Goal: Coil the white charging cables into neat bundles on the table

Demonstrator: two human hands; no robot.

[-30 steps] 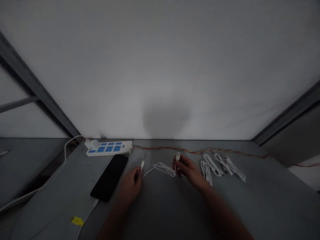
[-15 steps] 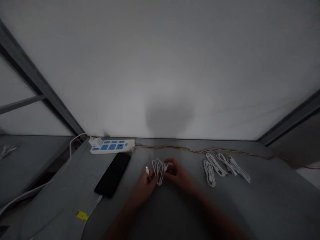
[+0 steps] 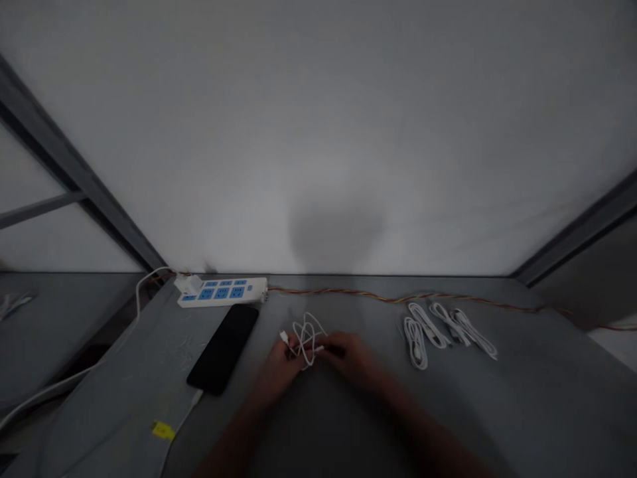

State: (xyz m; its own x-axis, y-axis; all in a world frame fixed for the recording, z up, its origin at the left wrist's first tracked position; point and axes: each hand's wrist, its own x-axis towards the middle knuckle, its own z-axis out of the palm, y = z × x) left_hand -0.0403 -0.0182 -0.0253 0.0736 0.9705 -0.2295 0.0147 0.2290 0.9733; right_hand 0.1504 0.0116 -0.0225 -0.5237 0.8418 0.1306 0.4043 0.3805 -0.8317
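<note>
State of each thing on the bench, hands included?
White cable: loosely looped.
Left hand: closed on cable.
Right hand: pinching same cable.
Four other cables: coiled, lying flat.
Phone: screen dark, cord at lower end.
Power strip: charger plugged in.
Twisted wire: stretched along back.

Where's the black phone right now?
In the head view, the black phone lies on the table, left of the left hand, just below the power strip.
</note>
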